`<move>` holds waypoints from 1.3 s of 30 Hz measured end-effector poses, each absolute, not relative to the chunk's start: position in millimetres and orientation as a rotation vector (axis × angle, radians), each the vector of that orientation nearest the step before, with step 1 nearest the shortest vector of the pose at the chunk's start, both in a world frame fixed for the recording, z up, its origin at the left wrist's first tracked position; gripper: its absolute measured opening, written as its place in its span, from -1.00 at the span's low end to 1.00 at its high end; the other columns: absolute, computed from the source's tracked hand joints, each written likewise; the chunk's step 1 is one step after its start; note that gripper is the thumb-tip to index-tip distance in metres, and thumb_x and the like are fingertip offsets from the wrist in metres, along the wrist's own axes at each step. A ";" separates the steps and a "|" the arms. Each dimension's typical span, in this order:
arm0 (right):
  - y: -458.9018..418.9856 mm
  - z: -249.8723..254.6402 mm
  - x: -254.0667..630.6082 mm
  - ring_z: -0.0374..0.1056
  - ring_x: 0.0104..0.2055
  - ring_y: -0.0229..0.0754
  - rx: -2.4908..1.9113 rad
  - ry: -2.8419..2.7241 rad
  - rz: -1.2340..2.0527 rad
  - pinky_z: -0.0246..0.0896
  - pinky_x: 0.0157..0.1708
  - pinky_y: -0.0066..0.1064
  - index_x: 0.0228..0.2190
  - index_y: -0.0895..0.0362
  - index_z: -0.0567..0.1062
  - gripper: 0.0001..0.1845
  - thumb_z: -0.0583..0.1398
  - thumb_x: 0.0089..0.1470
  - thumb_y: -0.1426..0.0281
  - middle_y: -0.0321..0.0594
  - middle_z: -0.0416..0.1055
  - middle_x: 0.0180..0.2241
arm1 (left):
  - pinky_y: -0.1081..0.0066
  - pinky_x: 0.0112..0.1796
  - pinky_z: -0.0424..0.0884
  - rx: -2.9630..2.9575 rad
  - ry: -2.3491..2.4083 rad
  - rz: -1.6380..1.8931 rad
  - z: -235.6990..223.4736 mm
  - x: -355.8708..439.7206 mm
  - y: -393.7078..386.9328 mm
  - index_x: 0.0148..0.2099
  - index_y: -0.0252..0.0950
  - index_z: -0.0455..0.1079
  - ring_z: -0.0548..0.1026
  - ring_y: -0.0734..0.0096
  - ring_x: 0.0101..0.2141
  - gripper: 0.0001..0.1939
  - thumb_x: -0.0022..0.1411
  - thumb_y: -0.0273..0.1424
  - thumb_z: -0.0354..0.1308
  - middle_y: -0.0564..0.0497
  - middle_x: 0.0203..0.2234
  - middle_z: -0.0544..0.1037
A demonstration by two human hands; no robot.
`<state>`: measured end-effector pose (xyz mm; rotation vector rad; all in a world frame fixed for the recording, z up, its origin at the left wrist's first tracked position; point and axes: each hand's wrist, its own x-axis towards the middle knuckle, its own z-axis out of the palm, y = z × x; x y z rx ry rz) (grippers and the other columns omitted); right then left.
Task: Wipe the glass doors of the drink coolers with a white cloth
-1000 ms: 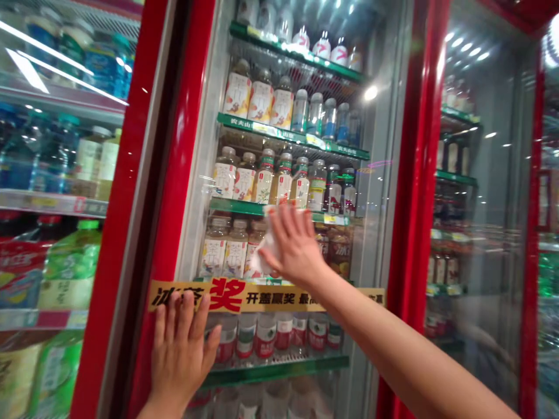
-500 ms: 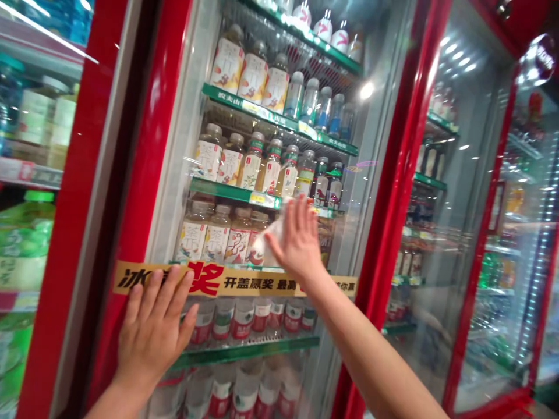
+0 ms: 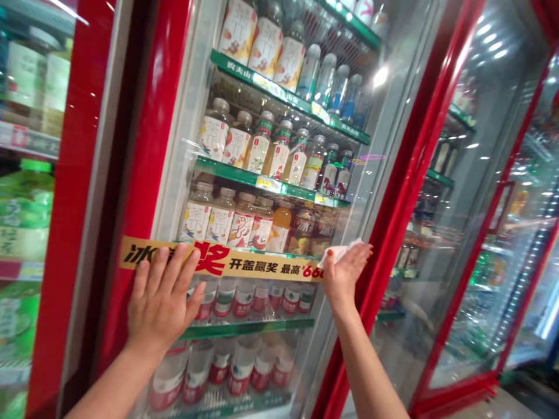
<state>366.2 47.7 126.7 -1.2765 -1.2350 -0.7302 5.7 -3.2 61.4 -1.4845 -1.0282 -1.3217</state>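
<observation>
Tissue (image 3: 345, 251) is pinched in the right hand (image 3: 347, 276), at lower center-right of the frame. The left hand (image 3: 163, 297) is held open, flat against the door (image 3: 161, 128).

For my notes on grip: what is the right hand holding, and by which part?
A white tissue, its lower part pressed under the fingers of the right hand.

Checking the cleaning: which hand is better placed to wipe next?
Likely the right hand, holding a white cloth on the red-framed glass door; the left hand lies empty on the yellow banner.
</observation>
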 end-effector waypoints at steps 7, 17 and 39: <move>32.4 71.2 237.3 -0.36 0.70 0.40 -1.109 -1.656 -0.905 -0.01 0.53 0.46 0.62 0.24 -0.32 0.11 0.10 0.44 -0.05 0.29 -0.25 0.65 | 0.13 0.62 -0.28 -1.544 -1.052 -1.331 56.4 -1.5 -3.8 0.66 -0.04 -0.06 -0.13 0.30 0.63 -0.18 0.50 -0.24 0.18 0.08 0.63 -0.01; 38.7 15.2 320.7 -0.55 0.69 0.44 -1.423 -1.078 -0.757 0.04 0.40 0.66 0.56 0.25 -0.63 -0.07 -0.15 0.53 0.22 0.47 -0.52 0.62 | 0.01 0.61 -0.29 -1.564 -1.067 -1.310 51.3 -3.1 -1.7 0.66 -0.05 -0.08 -0.18 0.20 0.64 -0.18 0.51 -0.16 0.15 0.07 0.66 -0.07; 10.2 -106.3 326.7 -0.38 0.70 0.41 -1.402 -1.379 -0.742 0.12 0.42 0.59 0.63 0.12 -0.36 0.04 0.06 0.43 0.08 0.24 -0.22 0.65 | -0.44 0.55 -0.16 -1.645 -1.143 -1.213 10.2 -14.0 -12.1 0.64 0.16 -0.08 -0.21 -0.16 0.64 -0.05 0.39 -0.22 0.33 0.12 0.67 -0.13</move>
